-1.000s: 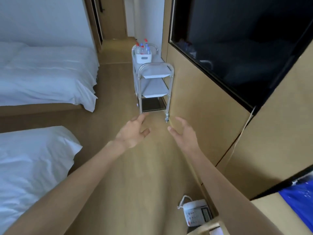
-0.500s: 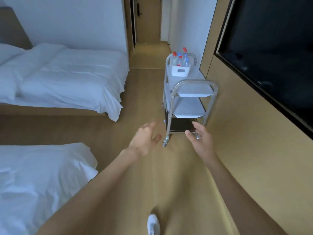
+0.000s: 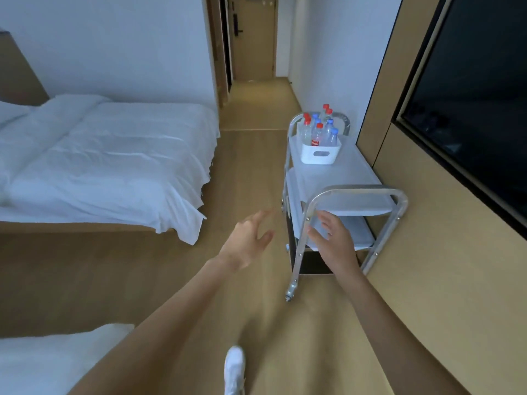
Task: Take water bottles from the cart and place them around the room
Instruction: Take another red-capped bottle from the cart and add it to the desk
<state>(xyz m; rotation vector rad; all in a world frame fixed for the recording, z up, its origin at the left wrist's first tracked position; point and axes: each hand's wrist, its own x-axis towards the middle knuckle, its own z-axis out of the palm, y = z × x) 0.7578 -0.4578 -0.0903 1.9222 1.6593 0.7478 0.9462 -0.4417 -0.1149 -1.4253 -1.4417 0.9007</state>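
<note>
A metal cart (image 3: 356, 193) with white shelves stands against the right wall. On its top shelf sits a white basket (image 3: 319, 153) holding several water bottles (image 3: 318, 132) with red and blue caps. My right hand (image 3: 333, 242) is open, just below and in front of the cart's near handle bar, not touching it. To the left of the cart, my left hand (image 3: 248, 242) reaches forward, open and empty, over the floor.
A white bed (image 3: 108, 163) lies to the left, and another bed's corner (image 3: 57, 357) shows at the bottom left. A dark screen (image 3: 470, 104) is set in the wooden wall on the right. A hallway with a door (image 3: 253, 38) runs ahead. My white shoe (image 3: 234, 369) steps on the wood floor.
I have walked closer to the cart, which now looks larger and nearer. Both hands have come up to the near handle end, still empty.
</note>
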